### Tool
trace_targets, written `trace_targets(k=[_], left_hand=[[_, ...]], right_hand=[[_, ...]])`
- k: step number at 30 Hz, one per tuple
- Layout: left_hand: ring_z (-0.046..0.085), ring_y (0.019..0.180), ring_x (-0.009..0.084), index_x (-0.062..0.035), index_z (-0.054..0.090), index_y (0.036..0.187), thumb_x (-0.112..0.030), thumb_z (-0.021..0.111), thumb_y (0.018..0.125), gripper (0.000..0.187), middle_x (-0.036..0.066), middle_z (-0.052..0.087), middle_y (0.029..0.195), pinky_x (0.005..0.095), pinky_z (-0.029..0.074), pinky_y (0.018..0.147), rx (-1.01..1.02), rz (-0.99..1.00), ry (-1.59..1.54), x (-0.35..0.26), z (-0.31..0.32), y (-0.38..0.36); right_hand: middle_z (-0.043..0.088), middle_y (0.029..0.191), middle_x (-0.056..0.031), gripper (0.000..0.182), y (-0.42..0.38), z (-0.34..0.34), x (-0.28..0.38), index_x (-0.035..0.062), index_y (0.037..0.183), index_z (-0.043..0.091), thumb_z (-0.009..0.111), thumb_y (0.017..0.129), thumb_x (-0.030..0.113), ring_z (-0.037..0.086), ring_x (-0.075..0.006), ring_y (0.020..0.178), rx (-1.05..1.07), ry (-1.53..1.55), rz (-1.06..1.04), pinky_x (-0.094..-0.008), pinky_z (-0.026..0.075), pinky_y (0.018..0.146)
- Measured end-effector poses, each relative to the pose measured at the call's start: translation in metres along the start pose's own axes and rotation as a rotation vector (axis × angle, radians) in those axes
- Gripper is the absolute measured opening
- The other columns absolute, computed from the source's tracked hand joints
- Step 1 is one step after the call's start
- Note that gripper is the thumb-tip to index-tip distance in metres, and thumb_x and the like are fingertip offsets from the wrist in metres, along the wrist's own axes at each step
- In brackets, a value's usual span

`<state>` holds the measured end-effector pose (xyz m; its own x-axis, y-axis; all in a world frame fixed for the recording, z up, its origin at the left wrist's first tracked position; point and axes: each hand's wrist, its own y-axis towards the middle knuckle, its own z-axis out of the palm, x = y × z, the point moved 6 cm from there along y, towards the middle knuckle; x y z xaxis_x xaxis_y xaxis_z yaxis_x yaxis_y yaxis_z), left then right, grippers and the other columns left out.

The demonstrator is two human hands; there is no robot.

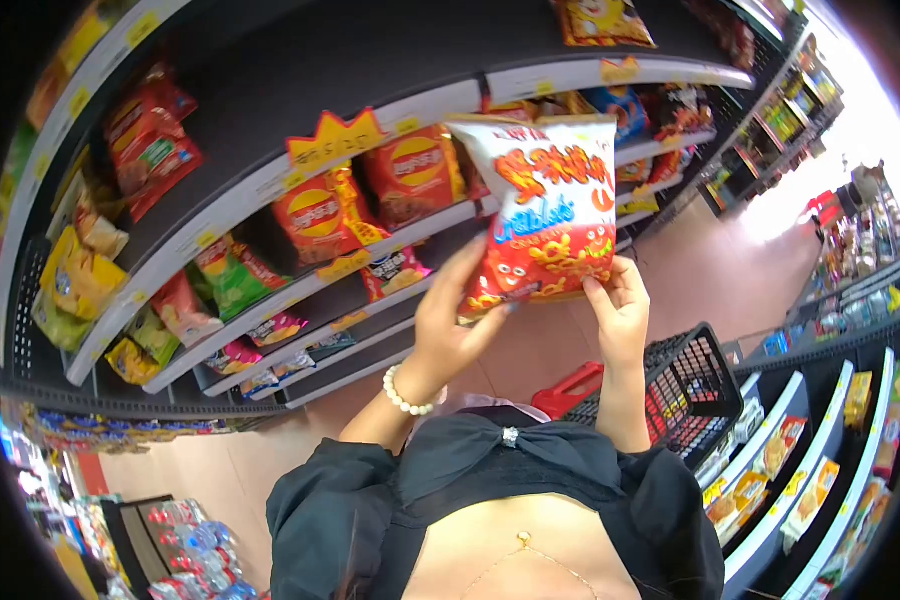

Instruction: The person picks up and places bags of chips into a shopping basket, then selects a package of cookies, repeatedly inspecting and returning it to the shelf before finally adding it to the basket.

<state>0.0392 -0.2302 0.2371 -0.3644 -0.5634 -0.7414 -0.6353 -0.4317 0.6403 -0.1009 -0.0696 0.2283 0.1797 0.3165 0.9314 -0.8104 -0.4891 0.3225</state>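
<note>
Held up before the shelves is a white and red snack bag (545, 215) with red lettering, blue script and cartoon faces on its front. My left hand (457, 315), with a pearl bracelet (406, 393) at the wrist, grips the lower left side of the bag. At its lower right corner my right hand (618, 298) pinches the edge between thumb and fingers. The bag is upright and tilted slightly, its front towards me. Some of my left fingers are hidden behind it.
Red chip bags (415, 175) stand on the shelf (260, 190) behind, under a red and yellow price sign (333, 138). A black shopping basket (695, 390) with a red handle (568, 391) is beyond my right forearm. More shelving (820, 470) with packaged goods curves along the right.
</note>
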Motion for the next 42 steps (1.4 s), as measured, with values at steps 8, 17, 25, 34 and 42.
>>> trace_targets(k=[8, 17, 25, 34, 42], left_hand=[[0.047, 0.119, 0.0362, 0.0009, 0.042, 0.129, -0.011, 0.067, 0.077, 0.06, 0.022, 0.048, 0.128, 0.0402, 0.039, 0.099, 0.521, -0.019, -0.062, -0.001, 0.143, -0.04], [0.052, 0.109, 0.0377, 0.0051, 0.044, 0.122, -0.01, 0.067, 0.076, 0.053, 0.024, 0.054, 0.117, 0.0418, 0.043, 0.092, 1.086, -0.017, -0.104, 0.012, 0.291, -0.15], [0.063, 0.092, 0.0297, 0.0058, 0.052, 0.107, -0.006, 0.064, 0.078, 0.034, 0.021, 0.063, 0.099, 0.0365, 0.047, 0.082, 1.655, -0.315, -0.138, 0.022, 0.377, -0.261], [0.06, 0.102, 0.0277, 0.0061, 0.042, 0.127, -0.006, 0.06, 0.082, 0.05, 0.023, 0.059, 0.112, 0.0343, 0.047, 0.087, 1.646, -0.438, 0.015, 0.053, 0.386, -0.307], [0.058, 0.108, 0.0243, 0.0053, 0.047, 0.124, 0.0, 0.055, 0.085, 0.041, 0.019, 0.058, 0.117, 0.0327, 0.047, 0.093, 1.49, -0.593, -0.186, 0.081, 0.374, -0.317]], right_hand=[[0.063, 0.096, -0.0091, 0.013, -0.108, -0.146, -0.042, -0.0026, 0.099, 0.051, 0.056, 0.088, -0.002, 0.058, -0.0107, 0.089, -0.363, -0.26, 0.194, -0.0246, 0.045, 0.082], [0.06, 0.081, -0.0045, 0.007, -0.263, -0.262, -0.088, 0.0002, 0.082, 0.053, 0.06, 0.084, 0.0, 0.056, -0.0093, 0.075, -0.731, -0.589, 0.377, -0.0248, 0.046, 0.068], [0.063, 0.069, -0.0081, 0.009, -0.384, -0.307, -0.124, -0.0006, 0.079, 0.058, 0.064, 0.081, 0.007, 0.058, -0.0114, 0.063, -0.928, -0.707, 0.689, -0.0278, 0.046, 0.061], [0.063, 0.071, -0.0058, 0.012, -0.427, -0.335, -0.181, -0.0005, 0.083, 0.057, 0.065, 0.081, 0.008, 0.055, -0.0079, 0.064, -0.835, -0.686, 0.81, -0.0256, 0.045, 0.06], [0.062, 0.098, -0.0249, 0.032, -0.41, -0.326, -0.175, -0.0017, 0.099, 0.055, 0.066, 0.076, 0.018, 0.06, -0.0384, 0.096, -0.603, -0.762, 0.965, -0.0426, 0.047, 0.082]])
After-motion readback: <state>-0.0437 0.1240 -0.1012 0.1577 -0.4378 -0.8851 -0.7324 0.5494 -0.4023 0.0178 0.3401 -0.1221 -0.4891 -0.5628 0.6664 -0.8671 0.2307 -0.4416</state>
